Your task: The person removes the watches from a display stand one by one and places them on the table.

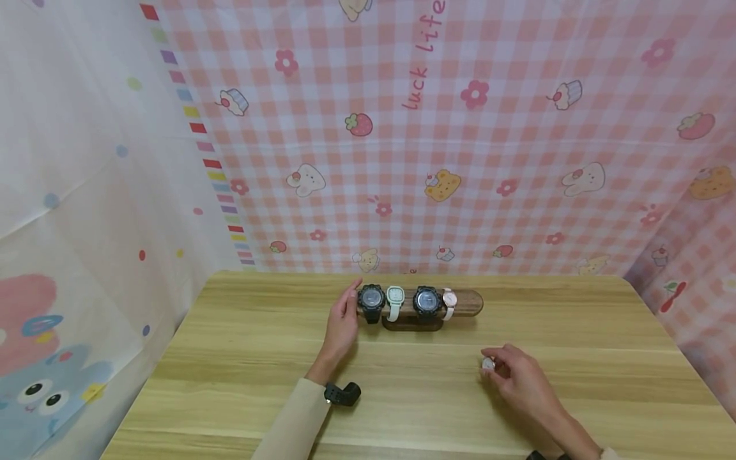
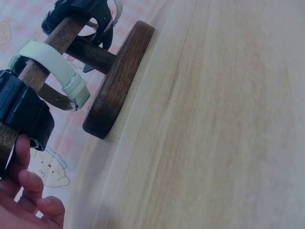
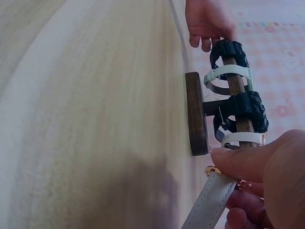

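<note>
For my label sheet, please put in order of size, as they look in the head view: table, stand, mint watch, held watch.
Table
Stand
Mint watch
Held watch, partly hidden; ranked by what shows

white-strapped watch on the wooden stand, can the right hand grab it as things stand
Probably not cleanly: the right hand already pinches another pale-strapped watch. Otherwise the way to the white-strapped watch looks free, with bare tabletop between.

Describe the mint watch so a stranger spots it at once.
Near the far edge of the table stands a wooden watch stand. On it, the mint watch is second from the left, between two black watches; it alone of the row is pale green and squarish.
</note>
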A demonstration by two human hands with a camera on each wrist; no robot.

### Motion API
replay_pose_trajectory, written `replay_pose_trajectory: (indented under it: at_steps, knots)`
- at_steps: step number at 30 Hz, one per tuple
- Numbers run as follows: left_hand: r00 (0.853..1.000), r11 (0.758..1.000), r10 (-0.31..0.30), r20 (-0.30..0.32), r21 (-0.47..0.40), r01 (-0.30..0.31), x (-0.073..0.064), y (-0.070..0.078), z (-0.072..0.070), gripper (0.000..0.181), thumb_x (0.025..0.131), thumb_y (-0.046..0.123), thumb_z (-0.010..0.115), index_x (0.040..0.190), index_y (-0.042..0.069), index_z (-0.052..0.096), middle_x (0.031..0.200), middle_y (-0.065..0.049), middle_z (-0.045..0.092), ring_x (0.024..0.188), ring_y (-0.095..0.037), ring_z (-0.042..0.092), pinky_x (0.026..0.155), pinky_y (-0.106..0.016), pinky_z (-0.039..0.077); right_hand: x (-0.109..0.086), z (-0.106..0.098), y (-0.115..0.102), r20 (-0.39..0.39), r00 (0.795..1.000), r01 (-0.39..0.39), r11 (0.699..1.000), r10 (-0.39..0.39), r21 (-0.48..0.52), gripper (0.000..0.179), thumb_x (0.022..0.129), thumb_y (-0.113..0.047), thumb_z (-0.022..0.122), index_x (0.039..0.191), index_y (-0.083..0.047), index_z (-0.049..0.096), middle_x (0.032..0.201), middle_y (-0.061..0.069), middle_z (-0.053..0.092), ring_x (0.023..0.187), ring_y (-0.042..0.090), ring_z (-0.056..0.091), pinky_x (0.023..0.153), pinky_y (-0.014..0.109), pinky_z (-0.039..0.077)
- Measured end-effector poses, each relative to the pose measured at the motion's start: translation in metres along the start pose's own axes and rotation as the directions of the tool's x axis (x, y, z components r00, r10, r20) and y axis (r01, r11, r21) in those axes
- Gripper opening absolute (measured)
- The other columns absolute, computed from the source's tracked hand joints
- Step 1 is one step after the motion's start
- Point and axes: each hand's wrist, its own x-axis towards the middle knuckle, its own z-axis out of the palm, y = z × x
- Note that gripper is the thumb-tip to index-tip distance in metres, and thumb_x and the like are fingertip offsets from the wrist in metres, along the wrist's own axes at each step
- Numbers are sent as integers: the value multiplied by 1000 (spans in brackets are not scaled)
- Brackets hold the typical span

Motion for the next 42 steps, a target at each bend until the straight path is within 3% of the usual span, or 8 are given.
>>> replay_pose_trajectory:
  at_steps: [4, 13, 16, 20, 28, 35, 38, 42]
  knots:
    - [1000, 1000, 0, 1, -6, 0, 0, 0, 0, 41, 110, 19, 34, 148, 11, 46, 149, -11, 48, 68, -32, 51, 73, -34, 47, 0, 1, -1, 47, 997, -56, 998, 55, 13, 30, 75, 3, 80, 104, 2, 72, 77, -8, 58, 70, 0, 52, 63, 24, 49]
    - [1000, 1000, -5, 4, -6, 5, 1, -1, 0, 41, 110, 18, 33, 148, 11, 46, 150, -12, 47, 65, -22, 49, 72, -33, 47, 3, 6, -2, 90, 991, -103, 995, 104, -19, 30, 76, -2, 82, 105, 1, 73, 75, -7, 57, 69, 2, 49, 62, 24, 46]
    - [1000, 1000, -3, 4, -19, 3, 1, -2, 1, 41, 110, 19, 33, 148, 11, 46, 152, -12, 45, 69, -27, 51, 77, -36, 48, 3, 8, -1, 82, 992, -94, 995, 96, -29, 29, 75, -3, 83, 103, 0, 74, 75, -8, 57, 69, 2, 49, 62, 24, 45]
    - [1000, 999, -2, -1, -37, 2, 0, -2, 2, 41, 110, 18, 33, 148, 10, 46, 152, -13, 44, 83, -45, 51, 85, -42, 47, 3, 10, -1, 72, 994, -82, 996, 84, -34, 29, 74, -3, 84, 102, 0, 74, 74, -8, 56, 69, 2, 48, 62, 24, 44]
    - [1000, 1000, -2, -6, -16, 2, 1, -2, 1, 41, 110, 18, 33, 147, 10, 46, 150, -12, 47, 62, -15, 47, 67, -26, 46, 2, 13, 2, 66, 996, -65, 997, 67, -39, 29, 74, -4, 85, 100, -1, 74, 73, -10, 54, 68, 1, 47, 61, 24, 44]
    - [1000, 1000, -1, -11, -29, 1, 1, -4, 2, 41, 110, 19, 33, 147, 10, 46, 149, -14, 48, 76, -46, 52, 75, -40, 49, 2, 14, 0, 92, 992, -78, 996, 81, -34, 28, 74, -4, 85, 99, -1, 74, 71, -10, 51, 67, 2, 44, 60, 23, 40]
    - [1000, 1000, 1, -13, -29, -1, 1, -4, 2, 41, 110, 19, 33, 147, 10, 47, 150, -13, 48, 79, -48, 51, 79, -42, 49, 2, 14, -1, 104, 990, -90, 995, 93, -36, 27, 75, -4, 84, 100, -1, 74, 72, -10, 51, 68, 2, 44, 61, 23, 41]
    - [1000, 1000, 4, -16, -25, -5, 1, -4, 2, 41, 110, 18, 34, 147, 9, 47, 149, -14, 48, 76, -43, 51, 75, -32, 47, 2, 13, -1, 115, 988, -100, 994, 104, -37, 27, 76, -4, 83, 101, -2, 74, 73, -9, 52, 70, 3, 45, 61, 23, 41]
